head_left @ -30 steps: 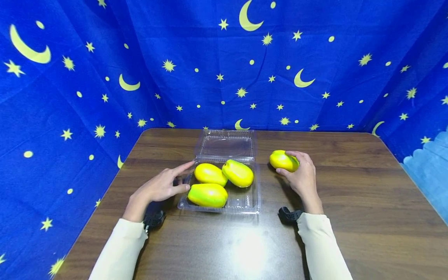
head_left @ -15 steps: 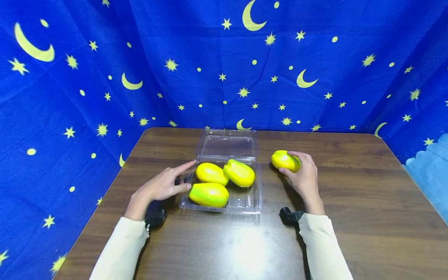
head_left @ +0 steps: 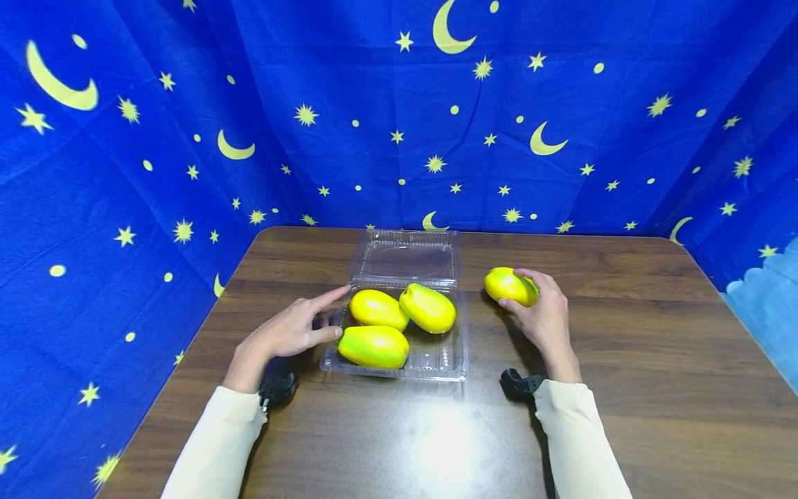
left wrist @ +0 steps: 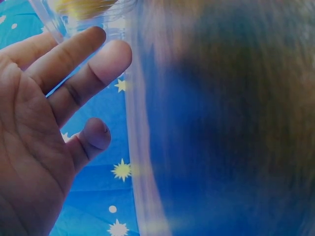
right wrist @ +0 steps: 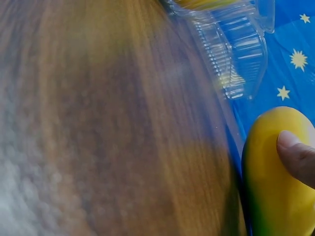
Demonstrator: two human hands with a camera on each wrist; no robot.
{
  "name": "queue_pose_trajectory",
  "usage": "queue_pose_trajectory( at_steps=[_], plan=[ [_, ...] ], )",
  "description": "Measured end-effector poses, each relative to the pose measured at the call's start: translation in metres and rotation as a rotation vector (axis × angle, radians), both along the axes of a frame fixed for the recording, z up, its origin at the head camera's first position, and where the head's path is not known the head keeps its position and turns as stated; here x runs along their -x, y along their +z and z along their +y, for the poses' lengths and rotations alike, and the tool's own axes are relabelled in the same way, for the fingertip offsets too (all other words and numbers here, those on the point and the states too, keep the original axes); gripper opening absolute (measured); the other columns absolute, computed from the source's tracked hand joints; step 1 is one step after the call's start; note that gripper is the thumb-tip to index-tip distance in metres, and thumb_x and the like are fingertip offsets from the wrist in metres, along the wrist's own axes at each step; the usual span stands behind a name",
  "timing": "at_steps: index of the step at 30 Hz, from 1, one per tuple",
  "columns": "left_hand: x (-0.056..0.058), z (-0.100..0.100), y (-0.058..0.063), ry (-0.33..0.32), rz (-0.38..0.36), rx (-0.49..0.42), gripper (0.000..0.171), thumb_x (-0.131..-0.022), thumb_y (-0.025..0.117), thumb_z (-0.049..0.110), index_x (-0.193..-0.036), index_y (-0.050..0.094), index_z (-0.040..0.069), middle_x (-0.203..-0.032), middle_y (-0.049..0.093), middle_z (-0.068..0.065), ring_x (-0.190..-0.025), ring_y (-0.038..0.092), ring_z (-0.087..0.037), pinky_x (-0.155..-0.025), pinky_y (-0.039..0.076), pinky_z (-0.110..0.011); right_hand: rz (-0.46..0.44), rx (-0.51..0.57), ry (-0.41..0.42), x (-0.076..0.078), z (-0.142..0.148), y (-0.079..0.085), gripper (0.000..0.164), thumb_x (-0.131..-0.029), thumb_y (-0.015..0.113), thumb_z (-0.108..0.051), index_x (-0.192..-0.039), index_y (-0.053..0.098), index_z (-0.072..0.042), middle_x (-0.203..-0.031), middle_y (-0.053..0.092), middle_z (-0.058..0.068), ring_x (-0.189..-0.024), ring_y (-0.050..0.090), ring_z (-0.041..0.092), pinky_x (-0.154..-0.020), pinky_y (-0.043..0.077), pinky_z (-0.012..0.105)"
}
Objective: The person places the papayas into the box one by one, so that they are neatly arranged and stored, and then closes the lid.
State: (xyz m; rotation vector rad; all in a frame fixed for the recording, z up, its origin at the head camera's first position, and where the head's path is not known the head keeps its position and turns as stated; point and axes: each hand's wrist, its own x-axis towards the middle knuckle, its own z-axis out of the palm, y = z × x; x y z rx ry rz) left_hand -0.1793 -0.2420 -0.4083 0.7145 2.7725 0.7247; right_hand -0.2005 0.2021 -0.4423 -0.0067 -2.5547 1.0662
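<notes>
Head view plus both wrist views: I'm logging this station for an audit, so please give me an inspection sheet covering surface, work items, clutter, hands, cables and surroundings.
Surface: wood-grain table, with bright glare near the front.
Work items: clear clamshell container, its lid open at the back; three yellow-green fruits inside; a fourth fruit to the right of the container.
Clutter: nothing seen.
Left hand: fingers extended at the container's left side, gripping nothing.
Right hand: grips the fourth fruit.
Cables: nothing seen.
Surroundings: blue moon-and-star cloth behind and at both sides.
</notes>
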Motion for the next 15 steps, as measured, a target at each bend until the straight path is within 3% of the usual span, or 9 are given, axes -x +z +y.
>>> queue_pose_trajectory(
  at_steps=[4, 15],
  plan=[
    [0.0007, -0.0009, -0.0009, -0.013, 0.024, 0.005, 0.077, -0.095, 0.064, 0.045, -0.160, 0.027, 0.026, -0.078, 0.058, 0.004, -0.067, 0.049, -0.010, -0.062, 0.042, -0.030, 0.028, -0.007, 0.014, 0.0009, 0.0002, -0.0009, 0.057, -0.079, 0.086, -0.015, -0.129, 0.062, -0.007, -0.133, 0.058, 0.023, -0.127, 0.051, 0.042, -0.111, 0.027, 0.059],
    [0.0003, -0.0003, 0.0001, -0.010, -0.005, -0.007, 0.077, -0.096, 0.063, 0.047, -0.160, 0.025, 0.027, -0.083, 0.057, 0.004, -0.073, 0.051, -0.013, -0.065, 0.043, -0.031, 0.004, -0.022, 0.018, -0.0007, -0.0017, 0.0026, 0.057, -0.080, 0.085, -0.017, -0.130, 0.062, -0.006, -0.132, 0.058, 0.026, -0.124, 0.051, 0.045, -0.106, 0.031, 0.060]
  ],
)
